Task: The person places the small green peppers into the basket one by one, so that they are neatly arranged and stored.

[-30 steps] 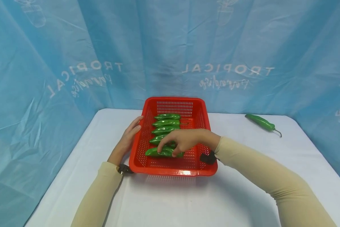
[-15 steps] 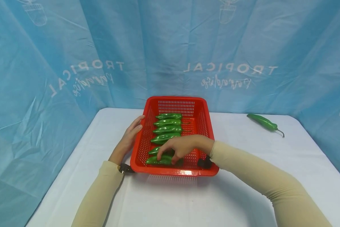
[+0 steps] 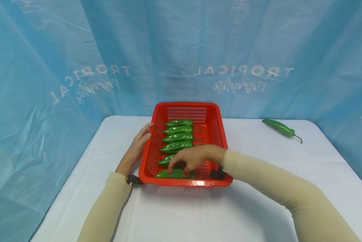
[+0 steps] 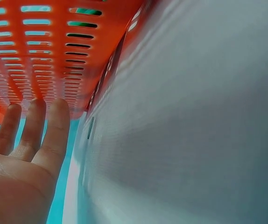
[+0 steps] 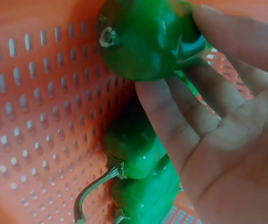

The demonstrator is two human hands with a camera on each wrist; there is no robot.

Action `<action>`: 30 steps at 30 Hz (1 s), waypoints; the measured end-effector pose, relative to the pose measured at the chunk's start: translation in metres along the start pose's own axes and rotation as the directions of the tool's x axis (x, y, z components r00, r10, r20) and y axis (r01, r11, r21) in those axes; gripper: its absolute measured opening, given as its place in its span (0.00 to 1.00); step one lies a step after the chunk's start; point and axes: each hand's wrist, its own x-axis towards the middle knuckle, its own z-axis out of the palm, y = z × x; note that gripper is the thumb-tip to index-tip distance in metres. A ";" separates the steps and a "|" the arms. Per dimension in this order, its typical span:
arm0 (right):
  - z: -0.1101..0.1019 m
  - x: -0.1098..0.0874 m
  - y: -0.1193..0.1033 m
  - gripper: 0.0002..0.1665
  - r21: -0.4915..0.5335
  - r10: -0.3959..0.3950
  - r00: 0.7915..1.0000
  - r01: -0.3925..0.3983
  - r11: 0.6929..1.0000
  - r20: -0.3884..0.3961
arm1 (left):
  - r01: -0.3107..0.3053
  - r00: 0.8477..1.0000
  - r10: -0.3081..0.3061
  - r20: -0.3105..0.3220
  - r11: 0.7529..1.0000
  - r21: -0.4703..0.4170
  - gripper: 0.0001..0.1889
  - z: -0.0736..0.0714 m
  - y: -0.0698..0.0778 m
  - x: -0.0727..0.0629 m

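Note:
A red plastic basket point(image 3: 185, 182) with slotted walls stands mid-table, holding several long green chili peppers point(image 3: 177, 147) laid in a row. My right hand point(image 3: 196, 156) reaches inside and pinches the nearest green chili pepper point(image 3: 162, 173) between thumb and fingers, close to the front wall. The right wrist view shows that pepper's blunt end point(image 5: 141, 44), with only a pale stem scar, and stemmed peppers point(image 5: 136, 149) beyond it. On the basket's left side, my left hand point(image 3: 136, 147) rests its extended fingers point(image 4: 57, 121) against the outer wall.
Another green chili pepper point(image 3: 279, 128) lies alone at the table's back right. The white-covered table point(image 3: 181, 215) meets blue printed curtains point(image 3: 181, 50) at the back and sides. A small dark device point(image 3: 218, 173) sits on the right wrist.
My right hand has brought the pepper toward me, to the basket's near wall, uncovering more of the row behind it. The left hand stays at the basket's side.

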 end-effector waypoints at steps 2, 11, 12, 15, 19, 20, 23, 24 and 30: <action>-0.001 0.000 -0.001 0.27 -0.001 0.002 1.000 -0.002 1.000 0.000 | -0.001 1.000 0.001 0.000 1.000 0.000 0.29 0.000 0.001 -0.001; 0.000 0.001 0.001 0.27 0.011 0.043 0.998 -0.043 0.999 0.054 | 0.002 1.000 -0.002 -0.004 1.000 0.015 0.29 0.000 0.001 -0.001; 0.001 0.001 0.001 0.28 0.014 0.047 0.997 -0.048 0.999 0.059 | 0.004 1.000 -0.004 -0.006 1.000 0.022 0.29 0.000 0.001 -0.001; 0.001 0.000 0.002 0.29 0.018 0.057 0.997 -0.059 0.998 0.059 | 0.012 1.000 -0.012 -0.006 0.999 0.032 0.29 0.000 0.000 0.000; 0.000 -0.002 0.001 0.29 0.030 0.058 0.997 -0.060 0.998 0.048 | 0.018 1.000 -0.018 0.000 0.999 0.027 0.29 0.000 0.000 0.000; 0.000 -0.002 0.001 0.29 0.031 0.055 0.997 -0.056 0.998 0.046 | 0.019 1.000 -0.018 -0.001 1.000 0.020 0.29 0.000 0.000 0.000; -0.002 -0.003 -0.001 0.28 0.039 0.033 0.998 -0.035 0.999 0.045 | 0.016 1.000 -0.015 -0.002 1.000 0.020 0.29 0.000 0.001 0.001; -0.002 -0.004 -0.001 0.28 0.040 0.023 0.999 -0.025 0.999 0.046 | 0.014 1.000 -0.014 -0.004 1.000 0.020 0.28 0.000 0.001 0.001; -0.006 -0.004 -0.003 0.28 0.031 -0.028 0.998 0.027 0.999 0.049 | 0.019 1.000 -0.018 -0.012 0.998 0.053 0.29 0.000 0.003 -0.001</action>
